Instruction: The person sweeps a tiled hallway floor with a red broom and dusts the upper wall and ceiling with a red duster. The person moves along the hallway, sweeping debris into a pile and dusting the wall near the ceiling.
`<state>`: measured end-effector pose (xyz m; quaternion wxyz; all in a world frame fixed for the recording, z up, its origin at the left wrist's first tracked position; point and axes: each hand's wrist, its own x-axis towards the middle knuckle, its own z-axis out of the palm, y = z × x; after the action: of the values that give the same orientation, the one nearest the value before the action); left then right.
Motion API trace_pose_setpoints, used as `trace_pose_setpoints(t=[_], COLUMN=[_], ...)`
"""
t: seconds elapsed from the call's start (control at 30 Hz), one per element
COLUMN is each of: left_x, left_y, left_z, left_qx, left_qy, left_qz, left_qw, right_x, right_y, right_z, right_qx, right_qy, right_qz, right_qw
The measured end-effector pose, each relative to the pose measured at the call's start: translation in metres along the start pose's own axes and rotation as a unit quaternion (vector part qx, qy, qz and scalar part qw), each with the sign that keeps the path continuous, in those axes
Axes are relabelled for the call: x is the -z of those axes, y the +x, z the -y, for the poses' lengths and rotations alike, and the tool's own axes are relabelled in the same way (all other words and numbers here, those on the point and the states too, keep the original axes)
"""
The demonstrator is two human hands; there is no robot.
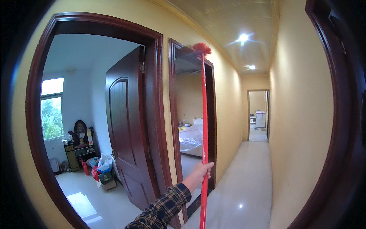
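Observation:
My left hand (203, 171), reaching in from the bottom in a dark plaid sleeve, is closed around a long red pole (204, 126). The pole stands nearly upright, and its lower end runs out of the picture. At its top is a red bristle duster head (202, 49), close to the upper part of a dark wooden door frame (210, 64); whether they touch I cannot tell. My right hand is out of view.
An open brown door (130, 128) stands in the left doorway; a box (108, 181), bags and a mirrored dresser (81, 148) are inside. A plastic-covered bed (191, 137) shows through the second doorway. The tiled corridor (243, 177) runs ahead between yellow walls.

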<state>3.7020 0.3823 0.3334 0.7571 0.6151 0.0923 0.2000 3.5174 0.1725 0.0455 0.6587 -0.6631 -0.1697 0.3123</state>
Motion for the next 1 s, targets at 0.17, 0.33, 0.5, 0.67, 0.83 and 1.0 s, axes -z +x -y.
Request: trace_pose_setpoints(t=[0.17, 0.33, 0.5, 0.67, 0.83, 1.0], left_x=[-0.005, 0.010, -0.004, -0.028, -0.054, -0.072], left_y=[-0.030, -0.103, -0.153, -0.162, -0.124, -0.135], left_z=[0.049, 0.087, 0.069, 0.049, 0.077, 0.134], left_qx=[0.001, 0.019, -0.076, -0.121, -0.038, 0.024], left_qy=[-0.037, -0.094, -0.132, -0.142, -0.114, -0.021], left_qz=[0.059, 0.037, -0.008, -0.060, -0.068, -0.100], left_qw=[0.998, 0.995, 0.988, 0.981, 0.990, 0.994], right_x=[0.033, 0.089, 0.145, 0.186, 0.203, 0.205], right_y=[0.039, 0.048, 0.031, 0.031, 0.014, 0.028], right_z=[-0.059, -0.150, -0.200, -0.279, -0.190, -0.199], right_qx=[-0.086, -0.100, -0.125, -0.108, -0.191, -0.149], right_qy=[-0.024, -0.106, -0.208, -0.219, -0.187, -0.216], right_qz=[0.007, 0.071, 0.108, 0.146, 0.101, 0.068], right_qw=[0.996, 0.987, 0.964, 0.959, 0.958, 0.963])
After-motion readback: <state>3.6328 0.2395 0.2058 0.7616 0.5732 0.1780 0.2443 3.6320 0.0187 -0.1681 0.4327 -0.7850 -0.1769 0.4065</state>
